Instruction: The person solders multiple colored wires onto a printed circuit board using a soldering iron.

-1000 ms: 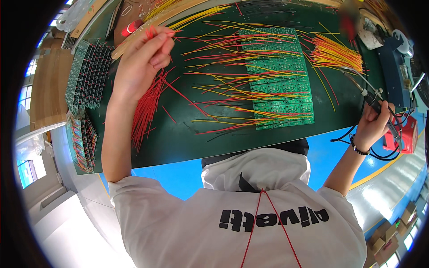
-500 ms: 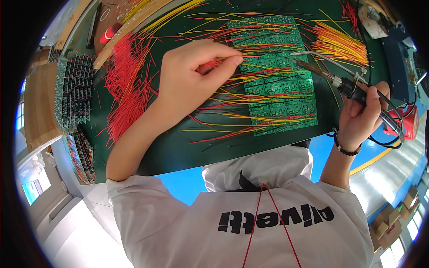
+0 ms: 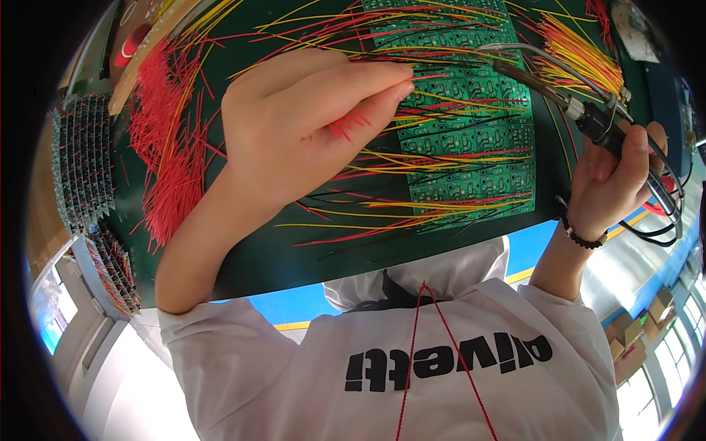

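Observation:
My left hand (image 3: pixel 287 128) is closed in a pinch over the left side of a green circuit board panel (image 3: pixel 471 175). A red wire (image 3: pixel 429 76) sticks out from the fingertips towards the board. More red wires (image 3: pixel 348 125) show inside the curled palm. My right hand (image 3: pixel 614 176) grips a soldering iron (image 3: pixel 599 126) at the panel's right. Its dark tip and a thin curved metal tube (image 3: pixel 526 48) point left over the board, apart from the left fingertips. Rows of red, yellow and black wires (image 3: pixel 448 156) lie across the panel, trailing off its left edge.
A heap of red wires (image 3: pixel 165 158) lies on the dark green table (image 3: pixel 243 261) at left. Stacked boards (image 3: pixel 82 162) stand beyond the left edge. A yellow and red wire bundle (image 3: pixel 581 55) sits at the far right. A black cable (image 3: pixel 651 237) loops beside my right wrist.
The whole view has shifted and the scene looks closer. My left hand has turned slightly, showing more of the red wires in its palm. Both hands keep their holds.

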Demonstrator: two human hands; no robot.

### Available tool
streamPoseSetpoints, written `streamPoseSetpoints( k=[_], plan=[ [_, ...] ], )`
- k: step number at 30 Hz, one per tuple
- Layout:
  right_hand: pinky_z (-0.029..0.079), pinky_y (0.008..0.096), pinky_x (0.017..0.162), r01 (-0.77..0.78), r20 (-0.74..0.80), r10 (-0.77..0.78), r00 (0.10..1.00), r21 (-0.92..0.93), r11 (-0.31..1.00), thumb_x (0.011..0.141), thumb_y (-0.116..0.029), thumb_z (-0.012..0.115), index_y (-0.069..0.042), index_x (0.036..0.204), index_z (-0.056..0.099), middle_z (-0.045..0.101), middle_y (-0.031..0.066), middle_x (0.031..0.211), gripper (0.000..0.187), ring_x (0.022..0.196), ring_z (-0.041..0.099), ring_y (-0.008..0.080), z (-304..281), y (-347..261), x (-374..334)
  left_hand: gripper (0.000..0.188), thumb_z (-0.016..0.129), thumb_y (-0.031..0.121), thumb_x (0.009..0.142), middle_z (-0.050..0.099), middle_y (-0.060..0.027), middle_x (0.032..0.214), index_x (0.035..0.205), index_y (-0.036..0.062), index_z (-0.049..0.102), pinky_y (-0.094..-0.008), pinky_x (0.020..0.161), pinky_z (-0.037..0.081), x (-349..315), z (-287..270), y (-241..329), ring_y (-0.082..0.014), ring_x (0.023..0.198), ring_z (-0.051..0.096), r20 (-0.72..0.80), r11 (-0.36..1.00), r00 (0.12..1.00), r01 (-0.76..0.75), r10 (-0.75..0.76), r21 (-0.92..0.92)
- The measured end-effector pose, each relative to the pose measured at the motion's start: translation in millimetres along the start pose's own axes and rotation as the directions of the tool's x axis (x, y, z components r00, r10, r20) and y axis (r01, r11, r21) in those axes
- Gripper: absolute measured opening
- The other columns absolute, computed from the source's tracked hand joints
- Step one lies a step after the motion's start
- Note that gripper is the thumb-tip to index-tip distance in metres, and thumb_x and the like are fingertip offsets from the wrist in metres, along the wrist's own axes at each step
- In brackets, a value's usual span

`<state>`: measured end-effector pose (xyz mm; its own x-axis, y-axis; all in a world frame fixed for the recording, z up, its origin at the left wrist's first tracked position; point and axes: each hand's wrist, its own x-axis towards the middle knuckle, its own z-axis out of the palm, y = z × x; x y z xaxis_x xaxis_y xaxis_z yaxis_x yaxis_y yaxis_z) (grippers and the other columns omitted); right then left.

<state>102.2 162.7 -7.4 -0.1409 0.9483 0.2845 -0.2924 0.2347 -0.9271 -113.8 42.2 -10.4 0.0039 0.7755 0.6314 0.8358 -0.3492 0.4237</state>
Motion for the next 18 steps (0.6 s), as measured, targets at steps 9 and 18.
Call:
streamPoseSetpoints(
  k=[9,18],
  plan=[
    [0.022,0.0169,0.032,-0.088,0.039,0.089,0.995,-0.01,0.996,0.077,-0.005,0.057,-0.008,0.068,0.038,0.037,-0.0012,0.051,0.021,0.034,0.026,0.0037,-2.2,1.6,-1.8,0.017,0.069,0.007,0.069,0.05,-0.0024,0.054,0.085,0.0063,0.067,-0.0216,0.041,0.03,-4.5,7.8,-6.0,-0.0095,0.045,0.041,0.024,0.999,0.999,0.047,-0.047,0.019],
    [0.023,0.0177,0.031,-0.102,0.002,0.102,0.995,0.002,0.995,0.076,-0.006,0.058,-0.008,0.067,0.039,0.038,-0.0006,0.049,0.021,0.032,0.026,0.0043,0.6,-2.3,-1.9,0.018,0.069,0.008,0.069,0.047,-0.0018,0.053,0.087,0.007,0.067,-0.0216,0.042,0.03,-2.0,8.9,-7.2,-0.0095,0.045,0.04,0.04,0.999,0.999,0.034,-0.036,0.035]
  ],
)
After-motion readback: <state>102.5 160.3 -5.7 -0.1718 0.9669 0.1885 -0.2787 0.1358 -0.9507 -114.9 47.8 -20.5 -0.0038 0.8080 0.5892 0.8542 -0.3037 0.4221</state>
